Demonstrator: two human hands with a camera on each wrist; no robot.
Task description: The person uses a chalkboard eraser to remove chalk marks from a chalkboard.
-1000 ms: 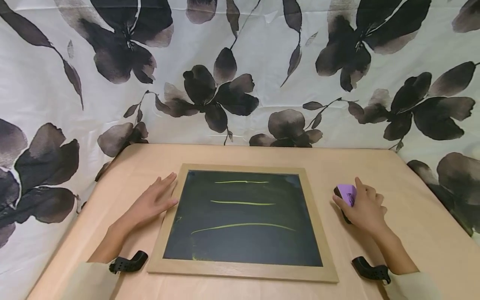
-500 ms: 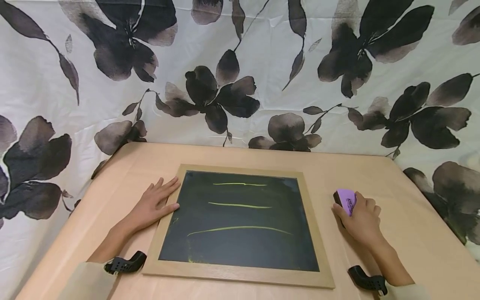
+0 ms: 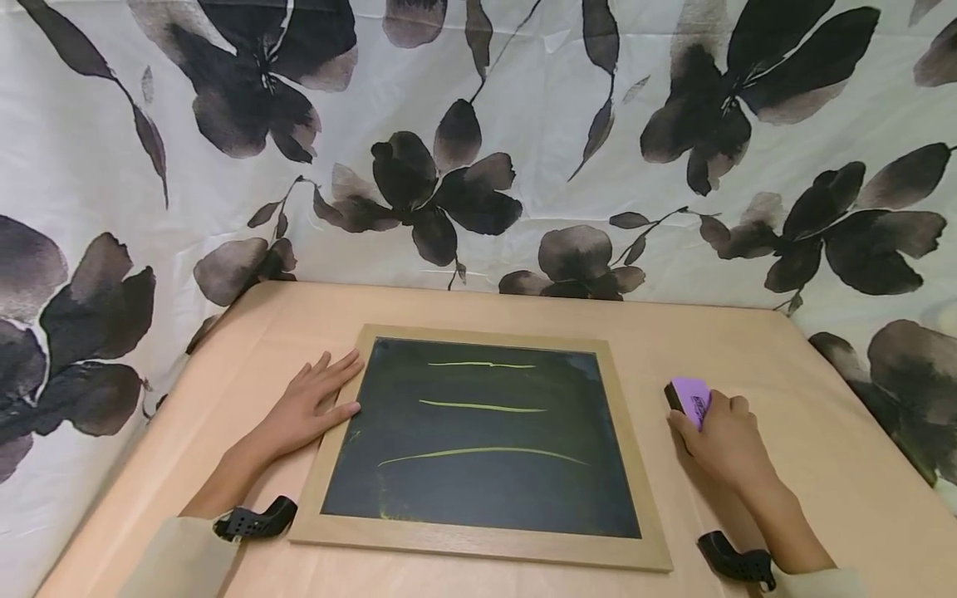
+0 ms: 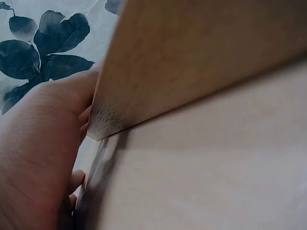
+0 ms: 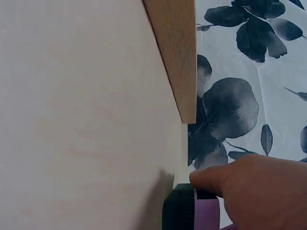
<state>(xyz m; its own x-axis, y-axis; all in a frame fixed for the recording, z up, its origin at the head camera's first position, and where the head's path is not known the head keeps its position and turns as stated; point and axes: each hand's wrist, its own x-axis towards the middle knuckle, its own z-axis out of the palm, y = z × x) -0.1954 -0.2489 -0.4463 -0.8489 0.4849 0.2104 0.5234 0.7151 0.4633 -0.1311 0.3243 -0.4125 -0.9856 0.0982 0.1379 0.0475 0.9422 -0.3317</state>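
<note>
A chalkboard (image 3: 486, 490) in a pale wooden frame lies flat mid-table, with three yellow chalk lines across it. My left hand (image 3: 302, 411) rests at the frame's left side, fingers extended and spread, thumb on the wood. The left wrist view has that hand beside the frame's edge (image 4: 192, 52), its fingertips mostly hidden. To the right of the board, my right hand (image 3: 725, 444) grips a purple chalkboard eraser (image 3: 693, 399) with a dark felt side. The right wrist view catches the eraser's end (image 5: 207, 214) with the thumb on it; whether it touches the table cannot be told.
The light wooden table (image 3: 449, 306) ends at the back against a white cloth (image 3: 553, 108) with dark flowers. Black wrist cameras sit on both wrists, the left one (image 3: 257, 519) close to the frame's lower left corner. Yellow chalk smudges mark the board's left side.
My right index finger, raised earlier, has come down round the eraser, which now stands more tilted in the hand. The left hand has settled slightly further onto the frame. The view shifted slightly.
</note>
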